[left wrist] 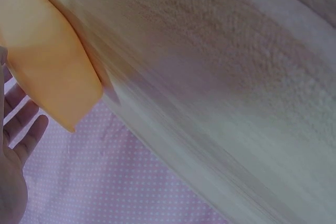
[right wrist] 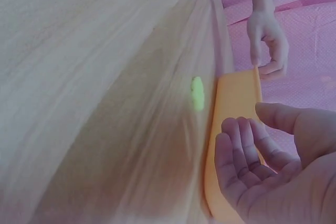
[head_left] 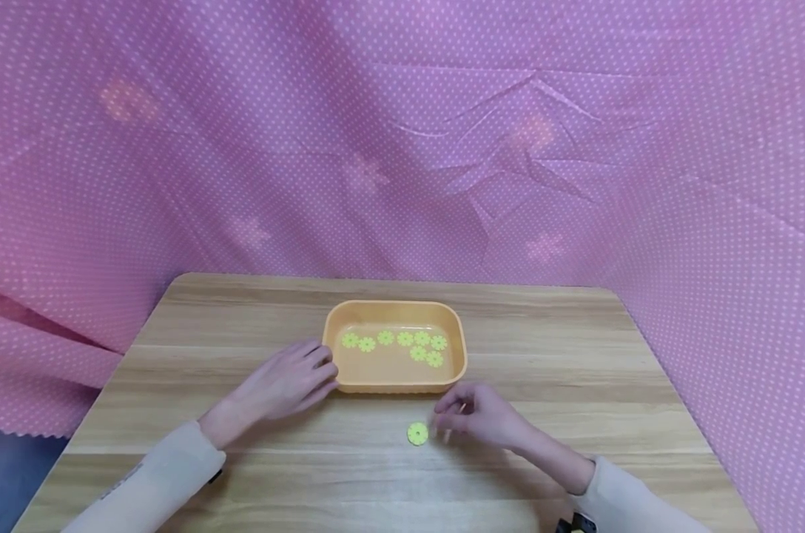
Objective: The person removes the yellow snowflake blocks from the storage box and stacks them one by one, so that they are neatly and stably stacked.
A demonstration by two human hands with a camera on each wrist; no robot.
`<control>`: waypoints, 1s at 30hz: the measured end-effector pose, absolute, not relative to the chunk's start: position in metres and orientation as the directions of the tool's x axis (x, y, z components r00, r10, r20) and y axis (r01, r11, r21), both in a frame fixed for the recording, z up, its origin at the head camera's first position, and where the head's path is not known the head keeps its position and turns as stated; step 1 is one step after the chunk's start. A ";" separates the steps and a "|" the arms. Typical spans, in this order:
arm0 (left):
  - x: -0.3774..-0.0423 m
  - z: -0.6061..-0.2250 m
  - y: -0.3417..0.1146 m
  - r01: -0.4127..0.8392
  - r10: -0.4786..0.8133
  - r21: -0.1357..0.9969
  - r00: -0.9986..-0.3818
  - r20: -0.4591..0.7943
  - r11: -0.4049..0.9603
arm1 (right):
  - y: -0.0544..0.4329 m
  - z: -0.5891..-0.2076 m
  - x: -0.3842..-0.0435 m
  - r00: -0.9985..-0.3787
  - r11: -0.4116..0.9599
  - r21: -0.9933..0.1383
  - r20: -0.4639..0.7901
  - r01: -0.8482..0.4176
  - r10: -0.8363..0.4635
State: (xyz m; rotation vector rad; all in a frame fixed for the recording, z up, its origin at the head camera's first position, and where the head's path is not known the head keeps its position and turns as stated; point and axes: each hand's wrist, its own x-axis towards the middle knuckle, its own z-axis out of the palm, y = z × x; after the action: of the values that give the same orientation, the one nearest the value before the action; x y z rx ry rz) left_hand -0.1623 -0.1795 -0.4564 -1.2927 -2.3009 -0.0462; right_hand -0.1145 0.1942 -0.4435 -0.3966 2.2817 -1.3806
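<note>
At the left front corner of a yellow-orange plastic tray (head_left: 394, 388), my left hand (head_left: 300, 379) holds the rim, with the thumb outside and the fingers over the edge. In the left wrist view the tray's side wall (left wrist: 55, 51) stands beside those spread fingers. Several yellow-green flower-shaped discs (head_left: 385, 337) lie flat in the tray. One more such disc (head_left: 417, 434), with a small centre hole, lies on the wood in front of it. Just right of that disc is my right hand (head_left: 485, 416), its fingers loosely bent, the thumb apart and nothing between them.
The tray stands on a wood-grain table (head_left: 243, 311) with rounded far corners. Pink dotted cloth (head_left: 402, 148) hangs behind the table and along both sides. A dark wrist device (head_left: 578, 523) shows by the right sleeve.
</note>
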 end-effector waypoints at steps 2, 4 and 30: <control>-0.163 -0.456 -0.179 0.809 0.793 -0.207 -0.428 0.434 0.550 | 0.197 -0.438 -0.115 -0.857 0.465 -0.885 -0.215 -0.033 -0.469; -0.164 -0.456 -0.179 0.807 0.792 -0.208 -0.430 0.434 0.552 | 0.199 -0.432 -0.117 -0.851 0.459 -0.887 -0.199 -0.055 -0.486; -0.173 -0.455 -0.181 0.817 0.798 -0.204 -0.420 0.432 0.540 | 0.193 -0.379 -0.174 -0.838 0.481 -0.856 -0.114 -0.190 -0.534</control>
State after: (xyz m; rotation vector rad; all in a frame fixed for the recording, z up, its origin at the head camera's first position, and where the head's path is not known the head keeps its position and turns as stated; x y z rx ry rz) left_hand -0.1727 -0.1806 -0.4553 -1.3079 -2.2983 -0.0513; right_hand -0.1739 0.1934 -0.3790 -0.6064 2.3665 -1.2998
